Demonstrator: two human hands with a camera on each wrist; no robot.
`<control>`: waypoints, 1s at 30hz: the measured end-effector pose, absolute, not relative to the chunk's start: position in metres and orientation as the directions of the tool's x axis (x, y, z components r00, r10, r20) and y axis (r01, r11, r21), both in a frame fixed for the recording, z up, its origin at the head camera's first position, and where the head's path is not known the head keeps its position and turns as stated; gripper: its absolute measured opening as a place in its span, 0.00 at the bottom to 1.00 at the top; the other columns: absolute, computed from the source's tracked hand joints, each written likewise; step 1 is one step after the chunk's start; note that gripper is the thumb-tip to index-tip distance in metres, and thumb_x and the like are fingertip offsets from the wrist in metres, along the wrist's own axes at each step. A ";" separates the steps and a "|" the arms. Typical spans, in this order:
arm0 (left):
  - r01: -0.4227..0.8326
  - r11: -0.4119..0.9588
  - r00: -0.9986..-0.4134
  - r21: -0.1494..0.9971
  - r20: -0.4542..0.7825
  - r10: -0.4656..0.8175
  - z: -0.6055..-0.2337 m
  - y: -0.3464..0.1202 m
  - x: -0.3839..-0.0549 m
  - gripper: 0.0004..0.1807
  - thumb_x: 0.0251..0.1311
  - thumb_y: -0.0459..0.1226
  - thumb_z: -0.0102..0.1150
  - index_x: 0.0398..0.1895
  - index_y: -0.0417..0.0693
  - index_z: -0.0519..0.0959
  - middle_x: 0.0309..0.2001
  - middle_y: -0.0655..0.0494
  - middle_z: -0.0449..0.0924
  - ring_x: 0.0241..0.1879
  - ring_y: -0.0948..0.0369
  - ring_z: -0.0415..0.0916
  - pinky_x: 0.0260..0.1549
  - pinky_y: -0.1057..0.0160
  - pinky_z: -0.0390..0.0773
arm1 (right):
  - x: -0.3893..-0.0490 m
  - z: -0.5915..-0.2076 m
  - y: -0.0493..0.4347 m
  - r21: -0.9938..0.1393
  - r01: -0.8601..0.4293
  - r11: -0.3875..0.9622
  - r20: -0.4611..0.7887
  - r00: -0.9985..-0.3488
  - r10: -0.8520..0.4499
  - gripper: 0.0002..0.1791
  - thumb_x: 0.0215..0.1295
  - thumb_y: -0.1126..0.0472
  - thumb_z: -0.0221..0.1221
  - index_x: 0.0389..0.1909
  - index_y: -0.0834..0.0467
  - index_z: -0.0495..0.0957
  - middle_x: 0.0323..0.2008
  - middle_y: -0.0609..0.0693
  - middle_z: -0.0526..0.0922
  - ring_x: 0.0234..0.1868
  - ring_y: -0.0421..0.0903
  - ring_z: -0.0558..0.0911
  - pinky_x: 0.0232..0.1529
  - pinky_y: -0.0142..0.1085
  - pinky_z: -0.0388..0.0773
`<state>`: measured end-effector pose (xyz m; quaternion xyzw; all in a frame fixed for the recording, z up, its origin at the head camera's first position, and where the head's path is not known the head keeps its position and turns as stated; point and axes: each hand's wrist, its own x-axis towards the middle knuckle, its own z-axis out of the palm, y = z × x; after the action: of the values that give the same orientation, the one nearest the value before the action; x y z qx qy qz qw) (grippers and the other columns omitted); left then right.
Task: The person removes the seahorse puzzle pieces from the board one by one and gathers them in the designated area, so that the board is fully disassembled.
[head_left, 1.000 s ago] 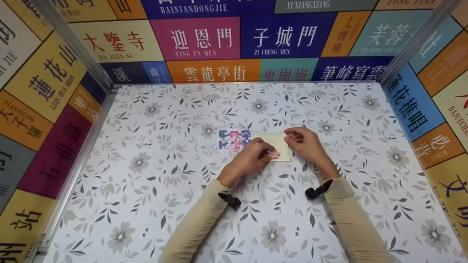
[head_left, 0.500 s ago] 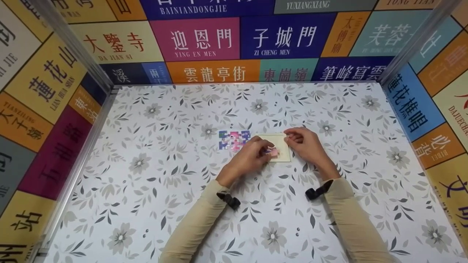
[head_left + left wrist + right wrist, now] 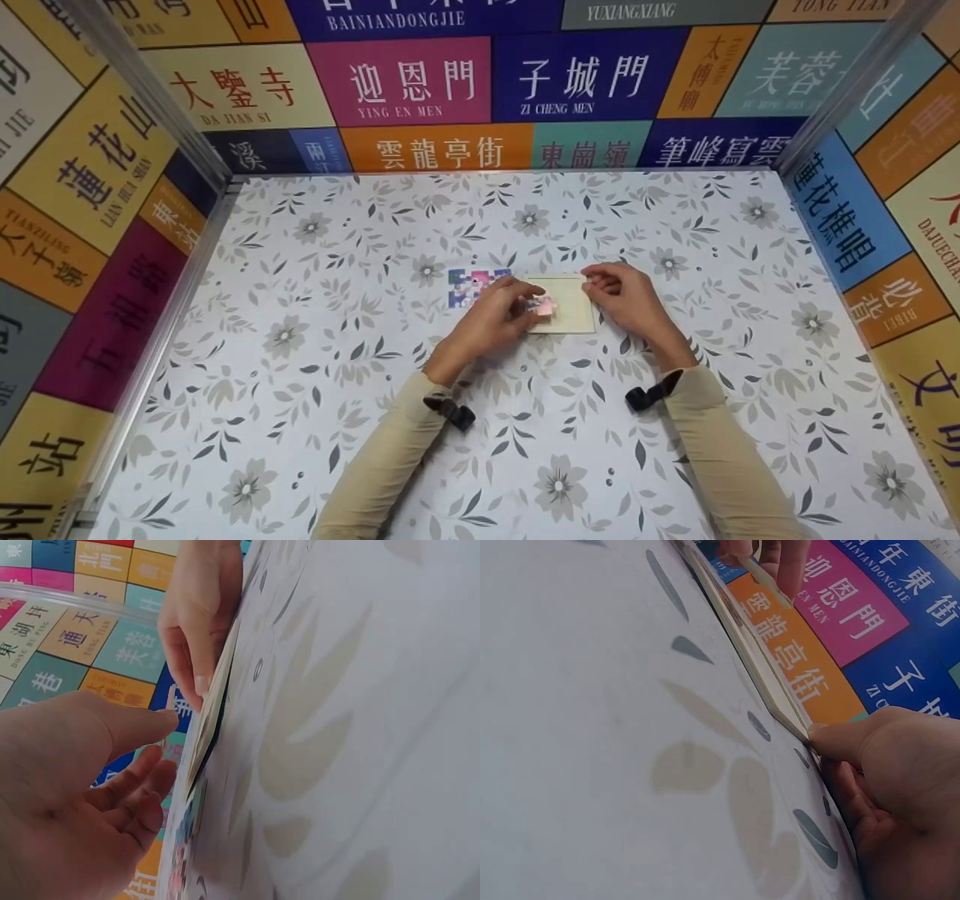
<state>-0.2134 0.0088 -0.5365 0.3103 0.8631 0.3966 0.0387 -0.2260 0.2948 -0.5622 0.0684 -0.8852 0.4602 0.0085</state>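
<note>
A pink and purple jigsaw piece (image 3: 544, 307) is pinched between the thumb and fingers of my left hand (image 3: 484, 319), tilted above the left part of a cream puzzle tray (image 3: 571, 307). From the left wrist, that jigsaw piece (image 3: 170, 699) appears nearly edge-on, apart from the tray (image 3: 208, 720). My right hand (image 3: 626, 294) grips the tray's far right corner; the right wrist view has its thumb and fingers at the corner of the thin frame (image 3: 761, 682). Left of the tray lies a group of joined purple and pink puzzle pieces (image 3: 459, 291), partly hidden behind my left hand.
A white floral cloth (image 3: 360, 435) covers the table. Panels with printed characters (image 3: 420, 79) wall it in at the back and both sides. Each wrist wears a small black camera (image 3: 452, 412).
My left hand has drawn leftward with the jigsaw piece, from the tray's middle to its left part, now covering more of the joined pieces. The right hand keeps its place on the corner.
</note>
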 end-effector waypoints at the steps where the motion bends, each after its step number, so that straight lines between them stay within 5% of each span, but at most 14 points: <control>1: 0.509 0.490 -0.807 0.707 0.195 0.558 -0.536 0.006 -0.214 0.21 0.72 0.37 0.69 0.65 0.43 0.84 0.53 0.46 0.82 0.47 0.53 0.82 0.51 0.58 0.82 | -0.226 -0.562 0.295 -0.813 -0.131 0.567 0.079 -0.990 -0.114 0.16 0.76 0.60 0.67 0.60 0.60 0.86 0.47 0.58 0.86 0.46 0.48 0.84 0.44 0.19 0.78; 30: 0.521 0.485 -0.811 0.703 0.231 0.537 -0.544 -0.060 -0.214 0.17 0.69 0.32 0.70 0.60 0.39 0.86 0.51 0.42 0.82 0.45 0.49 0.82 0.47 0.50 0.85 | -0.225 -0.561 0.295 -0.813 -0.117 0.570 0.072 -0.992 -0.102 0.16 0.75 0.60 0.67 0.60 0.60 0.86 0.48 0.57 0.86 0.47 0.46 0.84 0.45 0.18 0.78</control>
<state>-0.2136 -0.0604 -0.5441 0.3071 0.8615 0.4043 0.0101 -0.2249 0.2947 -0.5611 0.0620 -0.8860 0.4595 0.0082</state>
